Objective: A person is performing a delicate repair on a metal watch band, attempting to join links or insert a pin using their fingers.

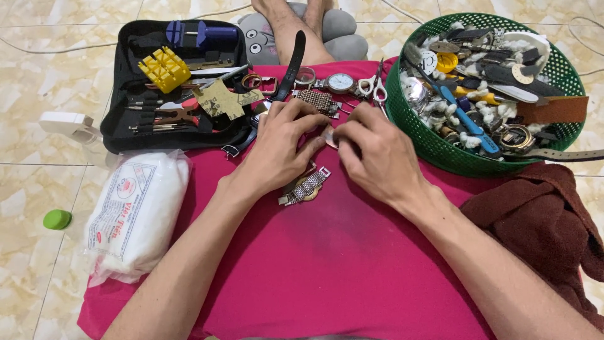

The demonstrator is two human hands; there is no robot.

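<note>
My left hand and my right hand meet over a pink cloth, both pinching a small round watch case between the fingertips. A gold metal watch band trails out from under my left palm onto the cloth. Most of the watch is hidden by my fingers. Just beyond my hands lie a mesh metal band and a silver wristwatch.
An open black tool case with a yellow holder and small tools sits at the upper left. A green basket of watch parts stands at the right. Scissors, a white cotton pack, a brown towel and a green cap lie around.
</note>
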